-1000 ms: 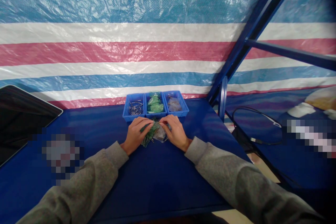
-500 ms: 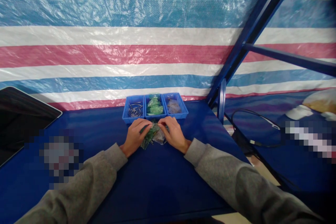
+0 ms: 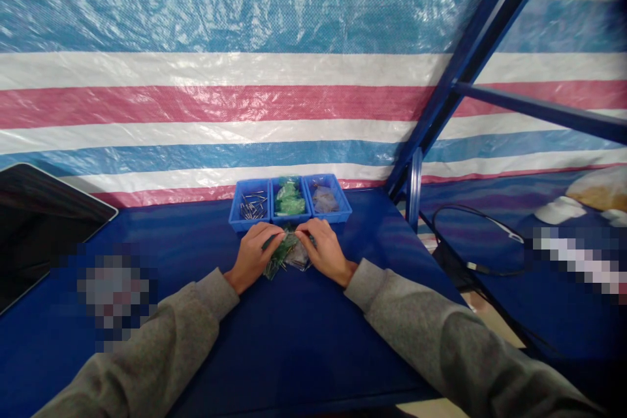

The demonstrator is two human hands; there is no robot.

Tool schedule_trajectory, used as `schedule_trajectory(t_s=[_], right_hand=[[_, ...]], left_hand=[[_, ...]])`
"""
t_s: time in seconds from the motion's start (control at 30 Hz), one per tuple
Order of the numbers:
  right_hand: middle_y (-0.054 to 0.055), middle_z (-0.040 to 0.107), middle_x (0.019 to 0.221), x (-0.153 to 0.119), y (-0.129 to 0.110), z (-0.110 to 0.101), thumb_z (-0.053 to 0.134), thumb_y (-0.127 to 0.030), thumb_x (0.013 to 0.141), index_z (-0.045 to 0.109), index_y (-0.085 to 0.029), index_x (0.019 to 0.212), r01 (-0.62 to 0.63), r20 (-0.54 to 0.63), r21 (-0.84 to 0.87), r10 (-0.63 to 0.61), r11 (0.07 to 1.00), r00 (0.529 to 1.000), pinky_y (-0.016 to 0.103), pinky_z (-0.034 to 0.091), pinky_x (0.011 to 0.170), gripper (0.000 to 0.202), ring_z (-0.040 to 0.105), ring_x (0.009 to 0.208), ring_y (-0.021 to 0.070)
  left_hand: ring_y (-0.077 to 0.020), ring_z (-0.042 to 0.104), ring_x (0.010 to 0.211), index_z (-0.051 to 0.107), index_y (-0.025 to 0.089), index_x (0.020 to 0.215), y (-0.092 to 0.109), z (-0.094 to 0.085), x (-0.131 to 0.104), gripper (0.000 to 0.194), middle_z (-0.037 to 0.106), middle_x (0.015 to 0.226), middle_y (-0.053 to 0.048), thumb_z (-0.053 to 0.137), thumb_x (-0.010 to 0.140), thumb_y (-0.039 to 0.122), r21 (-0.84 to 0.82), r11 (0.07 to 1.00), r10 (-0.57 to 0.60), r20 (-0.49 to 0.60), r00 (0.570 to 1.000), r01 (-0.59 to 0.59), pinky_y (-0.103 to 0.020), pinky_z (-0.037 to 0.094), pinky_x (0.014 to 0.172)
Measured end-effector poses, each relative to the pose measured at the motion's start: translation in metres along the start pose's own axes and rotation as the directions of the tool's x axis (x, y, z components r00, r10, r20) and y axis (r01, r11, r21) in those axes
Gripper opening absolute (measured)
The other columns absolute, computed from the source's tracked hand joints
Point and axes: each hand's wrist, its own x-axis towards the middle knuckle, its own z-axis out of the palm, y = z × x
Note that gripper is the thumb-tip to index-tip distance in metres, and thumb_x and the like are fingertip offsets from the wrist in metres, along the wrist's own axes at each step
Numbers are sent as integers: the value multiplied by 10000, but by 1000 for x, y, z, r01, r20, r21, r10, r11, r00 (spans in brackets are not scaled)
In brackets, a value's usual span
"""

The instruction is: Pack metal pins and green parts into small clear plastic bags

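Note:
Just in front of three joined blue bins, my left hand (image 3: 253, 253) and my right hand (image 3: 325, 251) face each other with thumbs and fingertips pinched. Between them they hold the top of a small green plastic bag (image 3: 288, 240). Under my fingers lie more green bags (image 3: 274, 264) with thin metal pieces in or among them, and some clear bags (image 3: 296, 257) beside my right hand. The left bin (image 3: 236, 214) holds thin metal pins (image 3: 253, 208). Green bags (image 3: 289, 199) fill the middle bin, and clear bags (image 3: 324, 200) lie in the right bin.
A dark screen-like panel (image 3: 44, 228) stands at the left. Near my left forearm is a blurred-out item (image 3: 115, 290). Blue frame posts (image 3: 441, 111) rise at the right, with a black cable (image 3: 441, 215) on the neighbouring surface. A striped sheet (image 3: 220, 104) hangs behind the table (image 3: 294, 353).
Both hands stay at the same place with their pinch on the green bag. The whole view has shifted very slightly.

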Motion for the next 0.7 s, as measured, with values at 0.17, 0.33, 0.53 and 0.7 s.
schedule_trajectory(t_s=[0.17, 0.33, 0.53, 0.7], right_hand=[[46, 613, 798, 0, 1, 2, 413, -265, 921, 567, -180, 850, 4, 2, 7, -4, 1000, 1000, 316, 357, 740, 189, 531, 772, 174], [37, 616, 786, 0, 0, 2, 415, -249, 920, 570, -180, 839, 19, -6, -15, -20, 1000, 1000, 308, 361, 728, 187, 540, 772, 166], [42, 619, 812, 0, -2, 1, 431, -260, 912, 573, -185, 885, 21, -15, 17, -21, 1000, 1000, 316, 365, 733, 162, 545, 776, 171], [45, 617, 821, 0, -1, 2, 447, -255, 904, 573, -189, 916, 25, -11, 36, -25, 999, 1000, 321, 366, 742, 143, 543, 786, 178]], left_hand=[[-159, 568, 836, 604, 178, 887, -1, 0, -1, 169, 627, 860, -43, 475, 877, 286, -3, 1000, 9, 19, 1000, -9, -298, 459, 783], [-159, 575, 834, 608, 177, 900, -2, 0, -1, 171, 637, 879, -52, 480, 873, 288, -19, 998, 52, -22, 998, -53, -304, 469, 780], [-161, 561, 830, 608, 182, 881, 0, -2, -1, 167, 627, 858, -45, 469, 880, 274, 11, 1000, 4, -4, 1000, -4, -298, 460, 769], [-158, 554, 820, 602, 178, 866, 0, -1, -2, 189, 617, 848, -43, 451, 890, 288, 4, 1000, -4, -4, 1000, 4, -293, 450, 762]])
